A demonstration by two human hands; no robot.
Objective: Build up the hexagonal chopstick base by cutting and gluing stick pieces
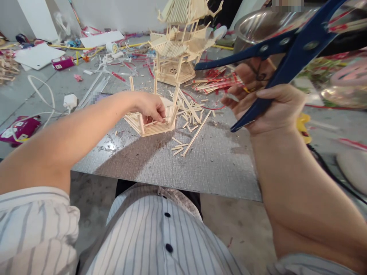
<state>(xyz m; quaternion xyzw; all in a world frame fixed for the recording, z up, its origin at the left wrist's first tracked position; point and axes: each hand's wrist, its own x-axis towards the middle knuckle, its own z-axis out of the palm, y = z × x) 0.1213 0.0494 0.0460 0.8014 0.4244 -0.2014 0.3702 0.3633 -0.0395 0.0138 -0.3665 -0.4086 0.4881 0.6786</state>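
My left hand (150,107) rests on a small hexagonal frame of wooden sticks (153,124) on the grey board (200,160), with its fingers curled over the frame's near rim. My right hand (269,105) is raised above the board's right side and grips the blue handles of a pair of cutters (286,57), which point up and to the right. A tall pagoda model of wooden sticks (179,42) stands behind the frame. Loose cut sticks (189,114) lie scattered between the frame and my right hand.
Red-wrapped chopsticks (218,82) lie in a heap behind the board. A steel bowl (258,26) sits at the upper right. White sheets (37,55), a white cable with plug (70,101), pink packets (18,130) and scraps litter the floor on the left.
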